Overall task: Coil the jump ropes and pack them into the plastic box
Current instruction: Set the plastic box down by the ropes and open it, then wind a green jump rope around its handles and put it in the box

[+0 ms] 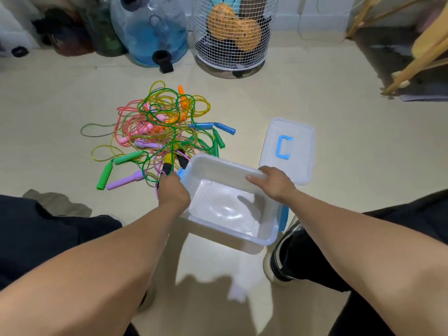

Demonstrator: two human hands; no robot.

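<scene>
A tangled heap of jump ropes [155, 132] in green, yellow, pink, orange, blue and purple lies on the floor, left of centre. An empty translucent plastic box [242, 235] with blue latches is tilted, lifted off the floor in front of me. My left hand [173, 194] grips the box's left end beside its blue latch. My right hand [272, 181] grips the far rim, thumb over the edge. The box's lid [298, 132], with a blue handle, lies flat on the floor beyond the right hand.
A white wire basket [234, 57] and a large blue water jug [150, 30] stand at the back. Wooden legs [412, 64] cross the right rear corner. My black shoe [281, 258] sits just right of the box; dark cloth [36, 214] lies at the left.
</scene>
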